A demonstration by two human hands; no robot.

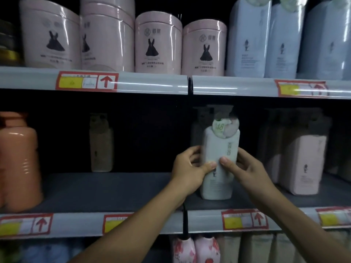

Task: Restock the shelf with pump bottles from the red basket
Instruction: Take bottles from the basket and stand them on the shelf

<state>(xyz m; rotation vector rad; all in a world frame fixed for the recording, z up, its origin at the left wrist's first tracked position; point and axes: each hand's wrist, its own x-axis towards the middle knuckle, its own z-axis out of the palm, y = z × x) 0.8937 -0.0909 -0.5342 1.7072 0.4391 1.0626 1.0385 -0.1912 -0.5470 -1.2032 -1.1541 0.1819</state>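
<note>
We hold the pale pump bottle (219, 164) upright on the middle shelf (106, 188), our left hand (190, 168) and right hand (247, 168) closed around its sides, fingers (227, 162) pressed on its front. A pink bottle (303, 164) stands near, to its right.

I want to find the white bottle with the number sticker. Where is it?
In the head view, the white pump bottle stands on the middle shelf, right of centre, held between the left hand and right hand, left of the pink bottles.
</note>
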